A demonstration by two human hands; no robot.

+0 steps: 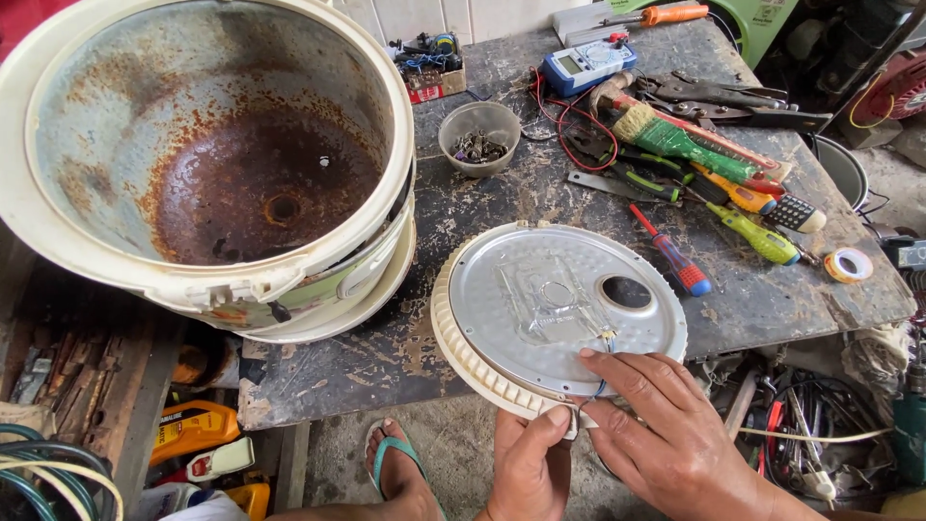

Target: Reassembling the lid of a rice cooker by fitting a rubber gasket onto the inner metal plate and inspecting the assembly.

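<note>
Two hands work at the near edge of the worktop point(772, 299), head view only. Left hand point(529, 473) pinches the rim of the round lid plate point(540, 318) at its nearest point, thumb on top, fingers point(558, 417) closed on the cream ribbed edge. Right hand point(675, 434) lies flat on the silver face of the plate, fingers spread and loosely bent, fingertips touching a thin blue wire point(604, 362) that comes off the middle fitting and runs down toward the rim; whether the wire is actually gripped, cannot tell.

Plate sits half over the worktop edge, bottom face up, oval hole on its right side. Cooker body point(207, 164) stands well apart at the left, open, inner well rusty, no pot inside, tilted toward the camera.

Progress judged from this: the cooker is already taken apart, plate off and separate; the wire is being handled, and refitting is not yet done. Small bowl point(479, 135) of screws sits between body and plate, so the fasteners look to be out.

Screwdrivers point(714, 222), a brush point(675, 140), pliers and a multimeter point(588, 66) lie at the far right, untouched. Tape roll point(848, 264) near the right edge. A foot in a sandal point(395, 463) shows below.
</note>
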